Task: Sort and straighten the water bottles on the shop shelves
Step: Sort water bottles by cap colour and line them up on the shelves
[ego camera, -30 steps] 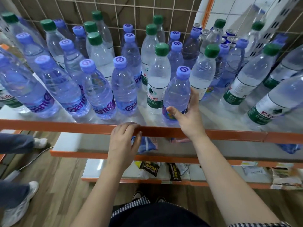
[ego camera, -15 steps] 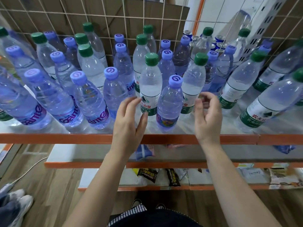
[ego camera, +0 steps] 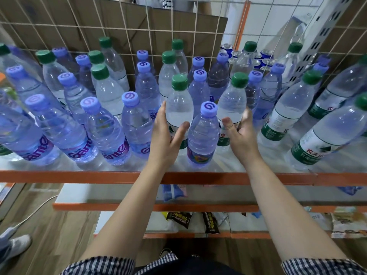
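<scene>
Both hands are leaving the orange metal shelf edge point(ego camera: 198, 178) and closing on bottles. The left hand point(ego camera: 167, 135) is now wrapping around 1 clear plastic bottle with a green cap point(ego camera: 179, 105), and the right hand point(ego camera: 241, 133) is grasping a 2nd green-capped bottle point(ego camera: 231, 103); before, they were holding nothing. Probably the sorting of green ones is beginning. Both bottles are standing upright in the 2nd row, beside the front purple-capped plastic bottle point(ego camera: 201, 139).
</scene>
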### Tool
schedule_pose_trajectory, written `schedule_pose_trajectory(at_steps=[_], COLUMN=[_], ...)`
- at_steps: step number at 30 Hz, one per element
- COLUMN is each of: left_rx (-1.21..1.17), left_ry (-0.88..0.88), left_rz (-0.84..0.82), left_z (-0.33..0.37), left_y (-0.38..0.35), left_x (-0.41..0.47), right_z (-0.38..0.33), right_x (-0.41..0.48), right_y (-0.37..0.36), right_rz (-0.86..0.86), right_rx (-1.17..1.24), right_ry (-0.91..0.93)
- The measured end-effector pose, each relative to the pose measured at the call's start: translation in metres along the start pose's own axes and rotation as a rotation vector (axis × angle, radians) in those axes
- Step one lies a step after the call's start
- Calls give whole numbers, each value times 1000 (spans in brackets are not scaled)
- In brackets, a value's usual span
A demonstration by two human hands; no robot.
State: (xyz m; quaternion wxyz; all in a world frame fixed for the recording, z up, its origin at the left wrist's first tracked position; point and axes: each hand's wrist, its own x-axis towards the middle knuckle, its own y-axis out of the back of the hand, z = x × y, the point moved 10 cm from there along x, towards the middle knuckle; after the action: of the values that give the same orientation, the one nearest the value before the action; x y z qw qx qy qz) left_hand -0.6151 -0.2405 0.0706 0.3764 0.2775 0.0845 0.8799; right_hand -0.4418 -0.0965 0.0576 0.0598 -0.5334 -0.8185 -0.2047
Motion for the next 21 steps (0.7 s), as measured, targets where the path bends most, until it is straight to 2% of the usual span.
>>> schedule_pose_trajectory(at_steps=[3, 8, 21], left_rx=[-91, -15, 45], left_ry=[55, 45, 69], left_rz=[-12, -19, 138], left_z=[-1, -5, 18], left_y=[-6, -6, 33], left_x=[6, 1, -52], right_z=[0, -4, -23], right_x=[-4, -15, -51], right_y=[3, 19, 32], right_rz=[21, 92, 102], right_rx=[49, 104, 85], right_ry=[-6, 0, 14])
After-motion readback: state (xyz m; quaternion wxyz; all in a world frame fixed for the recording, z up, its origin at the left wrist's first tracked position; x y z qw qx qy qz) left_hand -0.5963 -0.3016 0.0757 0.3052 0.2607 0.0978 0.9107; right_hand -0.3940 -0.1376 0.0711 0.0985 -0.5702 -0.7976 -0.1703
